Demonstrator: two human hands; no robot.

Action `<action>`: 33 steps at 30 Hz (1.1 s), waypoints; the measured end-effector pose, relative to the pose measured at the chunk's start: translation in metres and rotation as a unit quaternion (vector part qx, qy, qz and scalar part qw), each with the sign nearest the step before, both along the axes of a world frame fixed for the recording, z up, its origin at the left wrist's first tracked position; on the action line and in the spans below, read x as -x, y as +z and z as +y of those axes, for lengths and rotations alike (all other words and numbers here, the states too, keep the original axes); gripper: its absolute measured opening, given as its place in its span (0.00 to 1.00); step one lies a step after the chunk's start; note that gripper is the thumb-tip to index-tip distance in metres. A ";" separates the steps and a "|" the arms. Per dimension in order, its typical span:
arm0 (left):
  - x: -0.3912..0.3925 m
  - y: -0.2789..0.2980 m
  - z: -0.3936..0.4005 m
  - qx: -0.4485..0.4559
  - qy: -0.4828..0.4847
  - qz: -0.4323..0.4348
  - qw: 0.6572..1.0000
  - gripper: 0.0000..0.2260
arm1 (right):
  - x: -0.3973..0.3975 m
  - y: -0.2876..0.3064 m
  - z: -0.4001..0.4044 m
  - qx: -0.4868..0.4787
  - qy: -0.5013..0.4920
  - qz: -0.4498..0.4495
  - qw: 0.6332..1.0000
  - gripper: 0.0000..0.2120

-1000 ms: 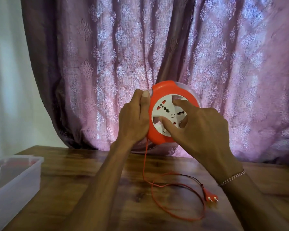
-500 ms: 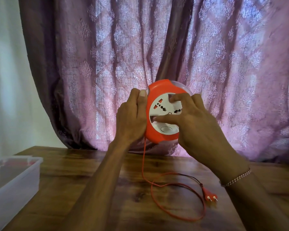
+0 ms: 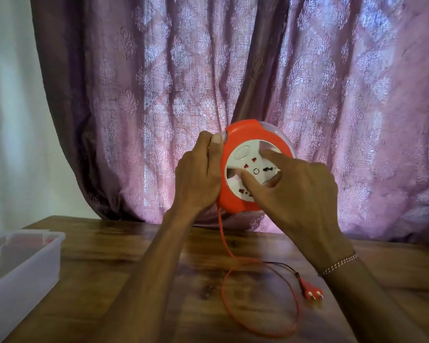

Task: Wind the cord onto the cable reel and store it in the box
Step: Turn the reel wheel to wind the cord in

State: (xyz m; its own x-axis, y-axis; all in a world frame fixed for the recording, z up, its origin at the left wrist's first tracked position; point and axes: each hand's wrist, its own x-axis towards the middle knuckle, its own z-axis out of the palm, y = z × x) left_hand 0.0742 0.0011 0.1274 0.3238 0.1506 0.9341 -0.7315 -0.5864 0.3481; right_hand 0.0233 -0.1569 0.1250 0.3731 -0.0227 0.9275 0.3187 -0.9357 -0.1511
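Box: a clear plastic box (image 3: 22, 266) is being kept at the left edge of the wooden table (image 3: 134, 256), well apart from the reel; something reddish seems to be lying inside, blurred.
Left hand: the left hand (image 3: 198, 177) is being curled round the left rim of the reel, thumb on top.
Reel: the orange reel (image 3: 235, 196) is being held upright above the table, its white socket face turned to the camera.
Right hand: the right hand (image 3: 297, 189) is being pressed against the socket face, fingers bent into its recesses.
Cord: the orange cord (image 3: 233, 305) is hanging from the reel and looping on the table.
Plug: the plug (image 3: 311, 289) is lying right of the loop.
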 end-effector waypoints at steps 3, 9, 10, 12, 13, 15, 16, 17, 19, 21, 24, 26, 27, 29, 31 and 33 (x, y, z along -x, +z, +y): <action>0.001 0.000 -0.002 -0.013 0.006 -0.002 1.000 0.16 | -0.002 0.000 0.000 -0.009 -0.003 0.004 1.000 0.35; -0.002 -0.002 -0.001 -0.002 -0.001 0.012 1.000 0.15 | 0.010 0.007 -0.005 0.059 0.041 -0.028 0.997 0.16; -0.002 -0.002 0.000 0.000 -0.002 0.014 1.000 0.15 | 0.009 0.008 -0.007 0.077 0.057 -0.025 0.995 0.11; -0.003 -0.003 0.001 0.003 -0.005 0.017 1.000 0.14 | 0.008 0.008 -0.010 0.117 0.068 0.002 0.991 0.15; -0.003 -0.003 0.001 0.004 -0.008 0.017 1.000 0.14 | 0.007 0.008 -0.010 0.136 0.073 0.021 0.988 0.20; -0.003 -0.003 0.001 0.005 -0.014 0.016 1.000 0.13 | 0.007 0.007 -0.007 0.169 0.081 0.049 0.981 0.26; -0.003 -0.003 0.001 0.004 -0.014 0.016 1.000 0.13 | 0.007 0.006 -0.006 0.179 0.078 0.051 0.979 0.28; -0.004 -0.003 0.000 0.003 -0.012 0.017 1.000 0.13 | 0.006 0.005 -0.005 0.184 0.073 0.047 0.979 0.30; -0.004 -0.003 0.000 0.001 -0.007 0.018 1.000 0.13 | 0.006 0.003 -0.006 0.188 0.059 0.039 0.980 0.30; -0.005 -0.003 0.000 0.001 -0.002 0.019 1.000 0.14 | 0.005 0.003 -0.006 0.188 0.047 0.034 0.980 0.28; -0.004 -0.003 -0.001 -0.005 -0.003 0.014 1.000 0.16 | 0.007 0.003 -0.005 0.155 0.049 0.020 0.987 0.27; -0.003 -0.003 -0.001 -0.011 0.002 0.005 1.000 0.17 | 0.008 0.001 -0.004 0.141 0.041 0.032 0.989 0.25; -0.003 -0.002 -0.001 -0.013 0.005 0.002 1.000 0.17 | 0.008 0.001 -0.004 0.138 0.038 0.041 0.989 0.26; -0.003 -0.002 -0.001 -0.011 0.007 0.004 1.000 0.18 | 0.008 0.000 -0.004 0.117 0.031 0.044 0.992 0.26; -0.002 -0.002 -0.001 -0.008 0.004 0.007 1.000 0.16 | 0.003 0.001 -0.003 0.060 0.036 0.027 0.997 0.28; -0.002 -0.001 -0.001 -0.007 0.000 0.007 1.000 0.16 | -0.004 0.000 -0.003 0.000 0.044 0.014 0.999 0.32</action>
State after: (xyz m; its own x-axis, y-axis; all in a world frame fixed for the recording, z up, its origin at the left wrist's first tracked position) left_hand 0.0757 0.0003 0.1262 0.3361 0.1383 0.9316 -0.7263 -0.5916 0.3498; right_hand 0.0269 -0.1599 0.1245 0.3997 0.0111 0.9166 0.3947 -0.9046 -0.1612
